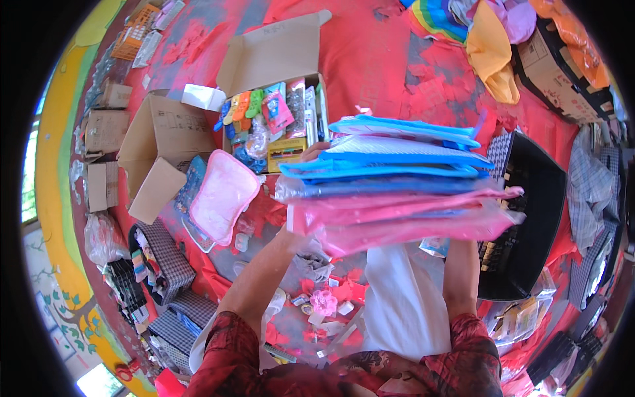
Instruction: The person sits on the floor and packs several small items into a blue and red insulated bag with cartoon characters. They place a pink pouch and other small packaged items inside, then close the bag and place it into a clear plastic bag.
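A thick stack of flat, plastic-wrapped packs (397, 178), blue on the far side and pink on the near side, is held up in front of me. It looks slightly blurred. Fingers of my left hand (315, 151) curl round its left end, while the rest of that hand is behind the packs. My right forearm (461, 278) reaches up to the stack's right end; the packs hide the right hand and its fingers. Just right of the stack stands a black open box (546, 212). Left of it lies a pink-edged white pad (226, 195).
An open cardboard box (271, 56) holds colourful small goods beyond the stack. Another open carton (165, 132) stands at the left, with checkered bins (165, 258) nearer me. A pink flower (323, 302) lies among small items on the red floor covering. Bright cloths (489, 49) lie at the far right.
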### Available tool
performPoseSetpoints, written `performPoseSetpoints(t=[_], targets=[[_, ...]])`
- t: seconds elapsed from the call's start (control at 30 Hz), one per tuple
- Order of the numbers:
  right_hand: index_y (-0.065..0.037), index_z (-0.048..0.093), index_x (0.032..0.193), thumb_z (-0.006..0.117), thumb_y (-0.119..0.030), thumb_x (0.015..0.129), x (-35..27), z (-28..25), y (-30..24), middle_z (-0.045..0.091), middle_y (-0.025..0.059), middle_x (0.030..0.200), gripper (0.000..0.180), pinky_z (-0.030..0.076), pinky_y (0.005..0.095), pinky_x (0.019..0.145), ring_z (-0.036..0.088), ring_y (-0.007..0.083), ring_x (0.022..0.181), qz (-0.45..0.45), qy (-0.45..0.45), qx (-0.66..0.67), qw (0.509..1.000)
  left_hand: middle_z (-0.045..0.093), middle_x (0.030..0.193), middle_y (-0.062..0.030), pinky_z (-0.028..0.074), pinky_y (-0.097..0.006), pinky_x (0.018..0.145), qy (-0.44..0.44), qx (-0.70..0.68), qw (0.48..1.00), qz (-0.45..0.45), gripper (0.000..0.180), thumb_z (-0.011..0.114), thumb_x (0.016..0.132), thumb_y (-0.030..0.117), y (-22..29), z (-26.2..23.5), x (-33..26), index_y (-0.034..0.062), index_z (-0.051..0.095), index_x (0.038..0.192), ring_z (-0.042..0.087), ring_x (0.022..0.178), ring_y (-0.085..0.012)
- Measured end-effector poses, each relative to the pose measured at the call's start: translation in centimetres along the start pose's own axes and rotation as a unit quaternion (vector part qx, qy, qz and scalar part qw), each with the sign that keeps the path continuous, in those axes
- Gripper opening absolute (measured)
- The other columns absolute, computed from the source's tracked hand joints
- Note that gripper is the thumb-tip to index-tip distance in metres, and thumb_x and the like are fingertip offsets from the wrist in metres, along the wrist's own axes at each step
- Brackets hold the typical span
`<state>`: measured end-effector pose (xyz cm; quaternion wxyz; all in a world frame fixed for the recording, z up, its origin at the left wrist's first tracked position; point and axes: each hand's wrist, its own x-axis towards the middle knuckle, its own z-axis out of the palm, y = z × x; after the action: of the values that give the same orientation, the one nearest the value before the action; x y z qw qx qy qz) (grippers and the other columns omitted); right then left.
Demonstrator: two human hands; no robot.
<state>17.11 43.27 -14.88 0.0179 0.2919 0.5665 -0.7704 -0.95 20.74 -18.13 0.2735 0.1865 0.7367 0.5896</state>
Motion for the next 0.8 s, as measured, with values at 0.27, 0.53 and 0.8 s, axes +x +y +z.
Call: performPoseSetpoints(t=[0.27, 0.53, 0.8], targets=[[-0.001, 0.064, 0.088, 0.078, 0.002, 0.052, -3.5, 7.4, -7.7, 0.061, 0.0125, 0.103, 0.038, 0.048, 0.0346, 0.079, 0.06, 0.0237, 0.091, -0.055, -0.052, -0.078, 0.994, 0.056, 0.111, -0.0187, 0.048, -0.041, 0.083, -0.01, -0.169, 0.985, 0.016, 0.055, 0.053, 0.083, 0.028, 12.1, -9.2, -5.9, 0.0025, 0.036, 0.129, 0.058, 0.096, -0.0325], [-0.001, 0.061, 0.096, 0.075, 0.006, 0.053, -9.2, 25.8, -16.9, 0.062, 0.0097, 0.097, 0.046, 0.05, 0.0315, 0.073, 0.061, 0.0227, 0.084, -0.203, -0.195, -0.028, 0.959, 0.06, 0.102, -0.0078, 0.047, -0.03, 0.082, 0.094, -0.125, 0.98, 0.126, 0.053, 0.073, 0.061, 0.002, 22.7, -22.2, -20.7, -0.0002, 0.051, 0.109, 0.058, 0.088, -0.0175], [0.002, 0.052, 0.108, 0.067, 0.005, 0.058, -14.2, 32.9, -21.0, 0.062, 0.0084, 0.087, 0.052, 0.05, 0.0312, 0.067, 0.061, 0.0179, 0.074, -0.155, -0.14, -0.108, 0.972, 0.058, 0.104, -0.0079, 0.051, -0.031, 0.077, 0.096, -0.416, 0.892, 0.149, 0.064, 0.073, 0.06, 0.001, 20.6, -25.1, -22.3, 0.0028, 0.044, 0.117, 0.059, 0.089, -0.017]])
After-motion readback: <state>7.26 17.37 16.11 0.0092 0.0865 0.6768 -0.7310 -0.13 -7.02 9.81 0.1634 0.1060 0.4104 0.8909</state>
